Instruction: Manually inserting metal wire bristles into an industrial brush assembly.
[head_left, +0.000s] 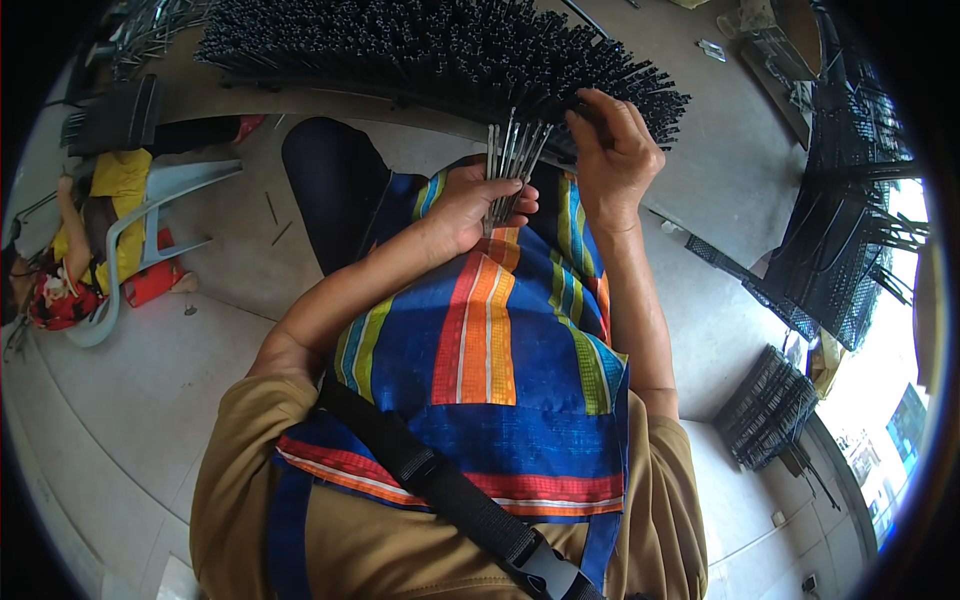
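Observation:
My left hand (pixel 466 205) is closed round a bundle of thin silvery metal rods (pixel 511 155), fanned out at their upper ends, above my lap. To its right, my right hand (pixel 622 150) is raised with thumb and fingers bent together in a pinch. Its fingertips are at the near right edge of a wide, dense mass of thin black rods (pixel 430 50) standing on end. Whether the fingertips hold one of those rods cannot be made out.
A striped blue apron (pixel 420 440) covers my lap. At the left, another person in yellow (pixel 118 180) sits by a pale plastic chair (pixel 140 215). Black mesh racks (pixel 830 250) stand at the right, with a stack of black wire parts (pixel 768 408) on the floor below.

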